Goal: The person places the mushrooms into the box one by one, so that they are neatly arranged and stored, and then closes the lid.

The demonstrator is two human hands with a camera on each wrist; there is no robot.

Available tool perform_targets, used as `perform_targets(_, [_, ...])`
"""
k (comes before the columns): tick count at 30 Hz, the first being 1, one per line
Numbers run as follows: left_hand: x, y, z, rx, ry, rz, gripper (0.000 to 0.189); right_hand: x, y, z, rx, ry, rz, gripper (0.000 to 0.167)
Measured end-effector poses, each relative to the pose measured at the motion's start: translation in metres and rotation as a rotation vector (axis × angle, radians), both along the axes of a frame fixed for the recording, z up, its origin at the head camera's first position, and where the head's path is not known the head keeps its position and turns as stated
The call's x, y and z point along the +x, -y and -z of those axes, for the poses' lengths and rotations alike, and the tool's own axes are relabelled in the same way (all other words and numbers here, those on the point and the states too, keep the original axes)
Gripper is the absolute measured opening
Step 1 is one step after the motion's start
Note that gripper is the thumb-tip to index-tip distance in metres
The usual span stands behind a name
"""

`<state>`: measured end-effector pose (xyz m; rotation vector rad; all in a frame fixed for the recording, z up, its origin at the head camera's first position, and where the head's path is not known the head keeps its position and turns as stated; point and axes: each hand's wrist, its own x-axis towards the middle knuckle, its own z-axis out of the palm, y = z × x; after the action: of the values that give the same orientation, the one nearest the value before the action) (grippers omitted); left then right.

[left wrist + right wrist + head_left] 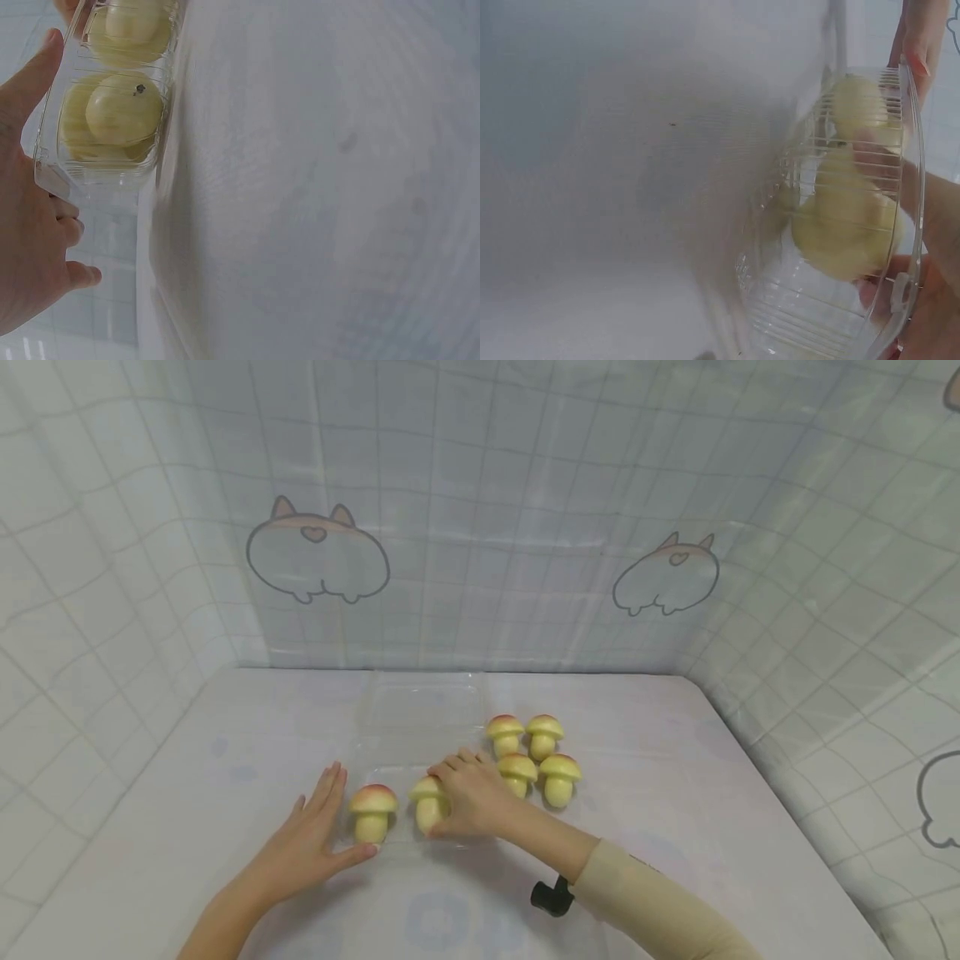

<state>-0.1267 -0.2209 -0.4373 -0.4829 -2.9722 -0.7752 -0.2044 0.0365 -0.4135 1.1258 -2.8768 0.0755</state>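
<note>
A clear plastic box (401, 843) lies with its lid (423, 710) folded back behind it. At its left end stands a yellow mushroom (372, 818) with a red-tinged cap. My right hand (476, 797) grips a second yellow mushroom (427, 810) over the box's right half; in the right wrist view this mushroom (844, 225) shows through the ribbed wall, with fingers on either side. My left hand (303, 852) is spread along the box's left end, thumb at the near corner. The left wrist view shows its fingers (67, 217) extended beside the box wall.
Several more yellow mushrooms (558, 781) stand upright in a cluster right of the box, partly behind my right hand. A small black device (552, 897) sits at my right wrist. Grid-patterned curtains (480, 527) enclose the pale tabletop (262, 727) behind and at both sides.
</note>
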Motion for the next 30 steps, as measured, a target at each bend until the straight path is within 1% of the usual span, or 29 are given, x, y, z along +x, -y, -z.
perform_targets(6, [0.000,0.000,-0.001,-0.001,-0.004,0.002,0.113,0.003,0.001,-0.001,0.004,0.008,-0.022,0.079])
perform_targets(12, [-0.001,0.000,-0.001,-0.006,-0.007,0.003,0.113,0.006,0.002,-0.002,-0.014,0.035,-0.052,0.072])
perform_targets(17, [-0.001,0.000,-0.002,-0.004,0.001,0.006,0.113,0.007,0.002,0.000,-0.006,0.034,-0.077,0.072])
perform_targets(22, [-0.002,0.000,-0.001,-0.002,-0.004,0.006,0.113,0.007,0.001,-0.001,-0.005,0.035,-0.058,0.077])
perform_targets(28, [-0.003,0.001,0.001,-0.006,-0.013,0.004,0.113,0.007,-0.007,-0.007,-0.079,0.079,-0.020,0.082])
perform_targets(30, [-0.003,0.001,0.001,-0.003,-0.011,0.003,0.113,0.007,-0.011,-0.006,-0.093,0.076,-0.014,0.084])
